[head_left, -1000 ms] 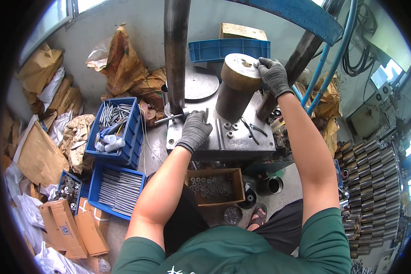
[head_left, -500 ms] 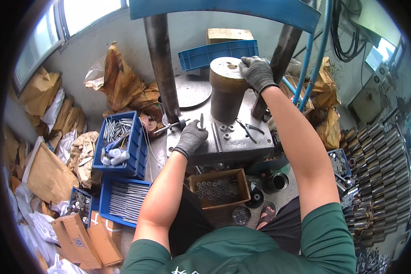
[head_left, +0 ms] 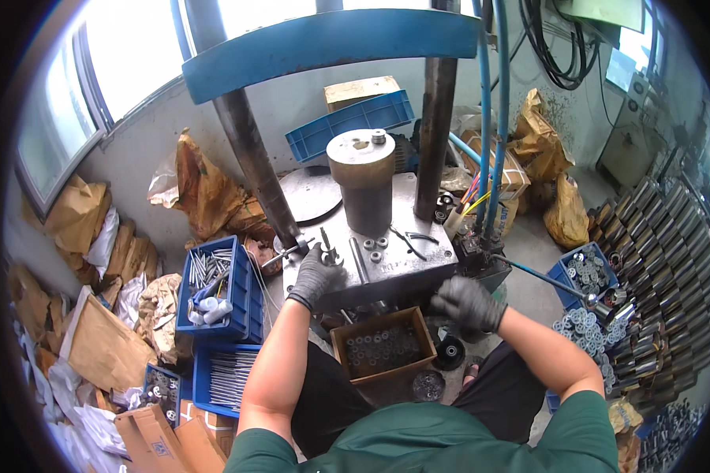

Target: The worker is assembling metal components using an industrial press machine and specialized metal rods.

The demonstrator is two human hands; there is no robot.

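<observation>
My left hand [head_left: 315, 277], in a grey glove, is closed at the left front of a steel press table [head_left: 418, 201]. A slim dark metal rod [head_left: 324, 236] stands up from its fingers; their grip is partly hidden. My right hand [head_left: 469, 304], also gloved, hangs off the table's front right corner, its fingers smeared by motion. A thick steel cylinder [head_left: 367, 209] with a wider top stands upright on the table, bearing a small metal ring [head_left: 379, 136]. In front of it lie several small rings [head_left: 375, 256], a steel bar [head_left: 359, 262] and black-handled pliers [head_left: 412, 241].
Press columns [head_left: 252, 154] flank the cylinder below a blue crossbeam [head_left: 331, 47]. A cardboard box [head_left: 430, 351] of rings sits below the table. Blue crates [head_left: 248, 296] of metal rods stand left; stacked metal tubes [head_left: 655, 276] and a blue bin [head_left: 564, 276] are on the right.
My right hand has come off the cylinder's top and swung down toward me. The small ring now shows there. My left hand stays by the rod, and the view has shifted.
</observation>
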